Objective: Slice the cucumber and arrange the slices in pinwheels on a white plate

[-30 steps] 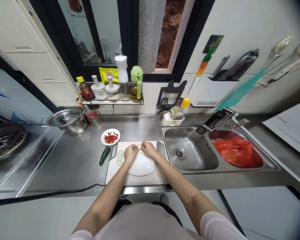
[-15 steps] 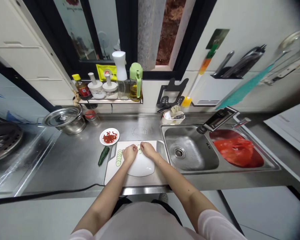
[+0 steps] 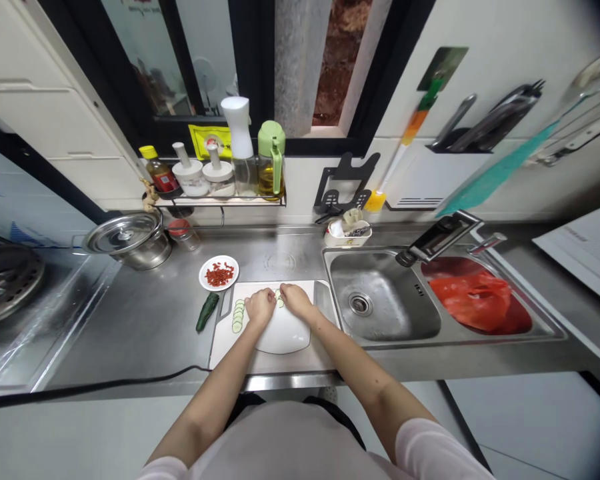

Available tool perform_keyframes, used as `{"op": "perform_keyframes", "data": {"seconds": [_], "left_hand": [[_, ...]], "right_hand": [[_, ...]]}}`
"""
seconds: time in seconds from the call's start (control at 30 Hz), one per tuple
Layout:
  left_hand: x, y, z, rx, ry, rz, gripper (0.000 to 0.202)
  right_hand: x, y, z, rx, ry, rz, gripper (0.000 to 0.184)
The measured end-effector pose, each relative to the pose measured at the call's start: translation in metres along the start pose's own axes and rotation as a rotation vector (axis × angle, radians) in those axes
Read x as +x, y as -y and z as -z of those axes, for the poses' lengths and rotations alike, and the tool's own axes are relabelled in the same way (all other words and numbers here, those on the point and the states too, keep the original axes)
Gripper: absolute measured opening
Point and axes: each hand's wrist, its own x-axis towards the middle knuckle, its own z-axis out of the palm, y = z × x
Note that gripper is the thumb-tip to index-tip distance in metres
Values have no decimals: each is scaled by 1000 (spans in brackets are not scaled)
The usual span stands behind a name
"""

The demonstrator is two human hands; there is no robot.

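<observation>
My left hand [image 3: 260,308] and my right hand [image 3: 295,300] meet over the far edge of a white plate [image 3: 285,333] on a pale cutting board [image 3: 230,337]. Both hands have their fingers curled and pinched around pale green cucumber slices [image 3: 279,297] between them. A row of cut cucumber slices [image 3: 239,315] lies on the board just left of my left hand. A dark green cucumber piece [image 3: 207,311] lies on the steel counter left of the board.
A small white dish of red bits [image 3: 219,273] sits behind the board. A sink [image 3: 380,307] lies to the right, with a red bag [image 3: 473,300] in the far basin. A lidded pot [image 3: 130,240] and a condiment shelf [image 3: 220,180] stand at the back left. A black cable [image 3: 105,383] runs along the counter's front.
The hands stay pinched at the same spot on the plate's far edge. The view has shifted slightly; nothing else has moved.
</observation>
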Motion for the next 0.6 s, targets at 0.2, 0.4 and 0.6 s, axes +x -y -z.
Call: {"op": "perform_keyframes", "data": {"seconds": [0.2,0.4,0.6], "left_hand": [[0,3,-2,14,-20,-33,16],[0,4,-4,47,-34,-48,17],[-1,4,-3,69,-26,-52,19]], "right_hand": [[-3,4,1,-77,-9,-42,22],[-4,3,0,-119,-38,-96,24],[-7,-3,-1,-117,-66,-114,24]]}}
